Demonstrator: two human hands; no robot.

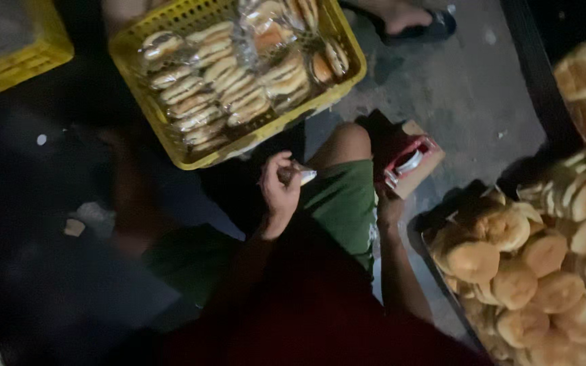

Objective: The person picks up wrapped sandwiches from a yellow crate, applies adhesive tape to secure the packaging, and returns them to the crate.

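Left fingers [281, 186] pinch clear wrapper [301, 176] | right hand [388, 203] by red sealer [407, 165], grip unclear | yellow crate [171, 139] just ahead, buns [537, 264] crowd right

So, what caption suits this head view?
Seated person's left hand pinches a small wrapped piece between yellow crate and loose buns.

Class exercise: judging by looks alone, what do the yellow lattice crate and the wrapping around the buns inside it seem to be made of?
Yellow lattice crate: probably moulded plastic, going by its even bright colour and regular grid of holes, with a matte finish.
Clear wrapping around the buns: seemingly thin plastic film, since it is see-through, crinkled and throws glossy glints.
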